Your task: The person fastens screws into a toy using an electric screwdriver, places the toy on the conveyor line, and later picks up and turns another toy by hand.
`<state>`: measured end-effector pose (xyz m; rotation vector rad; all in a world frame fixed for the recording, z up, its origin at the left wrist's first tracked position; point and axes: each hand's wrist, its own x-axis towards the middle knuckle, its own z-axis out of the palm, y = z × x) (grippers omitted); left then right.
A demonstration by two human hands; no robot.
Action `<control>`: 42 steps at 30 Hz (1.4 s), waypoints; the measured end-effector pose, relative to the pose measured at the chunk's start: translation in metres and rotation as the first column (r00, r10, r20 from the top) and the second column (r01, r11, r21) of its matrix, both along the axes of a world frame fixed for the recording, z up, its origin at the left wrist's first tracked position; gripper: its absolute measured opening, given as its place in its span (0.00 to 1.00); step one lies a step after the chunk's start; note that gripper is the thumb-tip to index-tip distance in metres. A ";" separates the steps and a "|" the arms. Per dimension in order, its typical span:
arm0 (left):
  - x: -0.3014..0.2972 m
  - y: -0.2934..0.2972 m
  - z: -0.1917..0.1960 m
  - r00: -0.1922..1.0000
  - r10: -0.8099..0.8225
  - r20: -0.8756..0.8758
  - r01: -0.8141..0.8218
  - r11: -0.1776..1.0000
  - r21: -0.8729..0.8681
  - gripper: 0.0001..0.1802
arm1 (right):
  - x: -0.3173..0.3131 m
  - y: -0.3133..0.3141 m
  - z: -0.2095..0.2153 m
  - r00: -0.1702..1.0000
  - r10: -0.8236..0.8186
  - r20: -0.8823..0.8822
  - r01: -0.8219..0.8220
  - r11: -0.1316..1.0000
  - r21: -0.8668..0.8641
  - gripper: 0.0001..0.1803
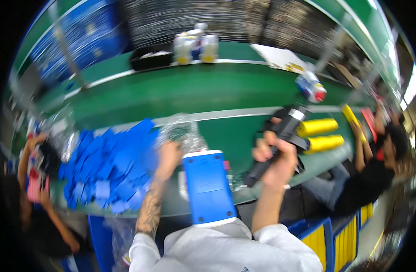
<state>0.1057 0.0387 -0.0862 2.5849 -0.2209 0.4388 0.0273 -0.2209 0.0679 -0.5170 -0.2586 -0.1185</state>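
My right hand [280, 165] is wrapped round a long black tool [285, 131] with a pale label near its far end; its exact kind is unclear. Curled and blurred, my left hand [170, 156] is at the edge of a crumpled clear plastic bag [183, 131]; what its fingers hold is hidden. Between my forearms is a flat blue panel [209, 188] with a white rim and dark round feet at its corners. Left of my left hand, a heap of flat blue pieces [113, 167] covers the bench.
Two yellow cylinders [317, 128] lie right of the tool. White bottles [195, 47] and a black tray [150, 60] stand on the back shelf of the green bench [171, 88]. Co-workers sit on both sides, one [371, 167] at the right. Blue-and-yellow crates [346, 240] stand below.
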 end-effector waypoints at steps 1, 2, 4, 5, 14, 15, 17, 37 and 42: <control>-0.002 0.004 0.005 0.996 -0.026 -0.080 0.029 0.999 0.040 0.06 | -0.002 0.010 0.001 1.000 -0.010 -0.016 0.010 1.000 0.001 0.27; 0.003 0.002 0.005 0.996 -0.064 -0.069 0.067 0.996 0.053 0.05 | -0.001 0.016 0.004 0.998 -0.055 -0.017 0.054 0.998 -0.018 0.26; 0.008 0.013 -0.009 0.995 -0.092 -0.037 0.095 0.991 0.094 0.04 | -0.001 0.028 0.007 0.994 -0.110 -0.011 0.109 0.994 -0.030 0.26; 0.008 0.018 -0.015 0.996 -0.084 -0.012 0.085 0.989 0.118 0.03 | -0.002 0.033 0.009 0.992 -0.122 0.002 0.122 0.992 -0.028 0.27; -0.005 -0.008 0.015 0.999 0.029 0.037 -0.019 0.969 -0.248 0.05 | -0.010 0.041 0.018 0.954 -0.271 0.129 0.280 0.958 -0.059 0.31; -0.007 -0.007 0.016 0.999 0.022 0.038 -0.012 0.968 -0.249 0.05 | -0.011 0.042 0.018 0.952 -0.276 0.130 0.286 0.956 -0.061 0.31; -0.010 -0.005 0.019 1.000 0.028 0.009 -0.021 0.877 -0.480 0.06 | -0.012 0.045 0.018 0.942 -0.304 0.139 0.317 0.946 -0.075 0.32; -0.114 -0.027 0.121 0.856 -0.235 0.461 0.462 0.750 -0.474 0.17 | -0.039 0.063 0.033 0.788 -0.291 0.543 0.306 0.950 0.066 0.36; -0.118 -0.028 0.119 0.837 -0.302 0.457 0.533 0.641 -0.552 0.18 | -0.043 0.062 0.032 0.779 -0.185 0.599 0.223 0.975 0.011 0.34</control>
